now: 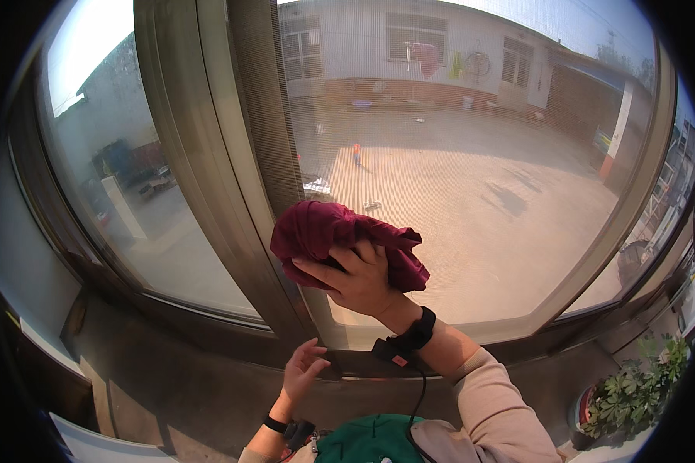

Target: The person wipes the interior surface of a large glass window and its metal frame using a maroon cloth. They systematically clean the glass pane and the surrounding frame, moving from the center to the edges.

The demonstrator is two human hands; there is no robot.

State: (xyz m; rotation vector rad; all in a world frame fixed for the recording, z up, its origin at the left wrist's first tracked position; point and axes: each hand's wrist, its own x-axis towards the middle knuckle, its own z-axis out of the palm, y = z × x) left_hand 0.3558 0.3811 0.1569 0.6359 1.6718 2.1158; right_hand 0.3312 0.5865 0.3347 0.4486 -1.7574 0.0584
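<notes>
A bunched dark red cloth (313, 226) is pressed against the lower left part of a large window pane (498, 249), next to its metal frame (231, 173). My right hand (362, 272) grips the cloth with its fingers spread over it. Folds of fabric hide parts of the fingertips. Lower down, my left hand (304, 370) hovers near the bottom of the frame, fingers loosely apart and holding nothing. Black straps with small devices sit on both wrists, and a cable (423, 399) hangs from the right one.
A leafy potted plant (631, 393) stands at the lower right. The window sill (208, 359) runs below the glass. Another pane (121, 191) lies left of the frame. Through the glass I see a sunlit courtyard and a low building (370, 63) with items hanging on its wall.
</notes>
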